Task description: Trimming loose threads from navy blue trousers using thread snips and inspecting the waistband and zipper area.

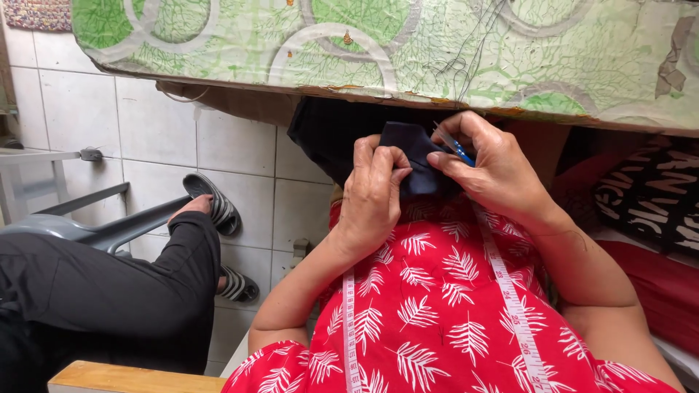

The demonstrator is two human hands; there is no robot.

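Note:
My left hand (375,191) pinches a fold of dark navy fabric (411,149) just below the table edge. My right hand (489,161) grips the same fabric from the right and holds a small blue-handled tool (457,148) between thumb and fingers, its tip against the cloth. More of the dark fabric (328,135) hangs back under the table. A white measuring tape (513,306) hangs down both sides of my red leaf-print top.
A table with a green patterned cover (378,44) spans the top. At left another person sits in black trousers (109,284) and striped sandals (217,204) on a grey chair (109,231) over white floor tiles. Black-and-white patterned cloth (655,193) lies at right.

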